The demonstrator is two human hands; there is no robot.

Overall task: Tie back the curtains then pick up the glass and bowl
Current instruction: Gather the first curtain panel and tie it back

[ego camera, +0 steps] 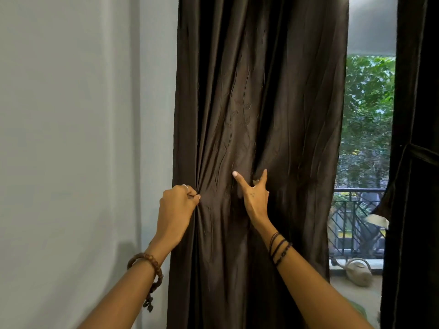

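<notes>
Long dark brown fabric curtain hanging beside a pale grey wall, left hand fisted on its wall-side edge, right hand mid-panel, thumb and forefinger spread, other fingers apparently tucked into a fold, second dark curtain across the window gap.

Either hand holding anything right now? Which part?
Left hand pinches the dark curtain at its left edge, fabric bunched in the fingers. Right hand grips a fold mid-panel, index and thumb spread.
</notes>
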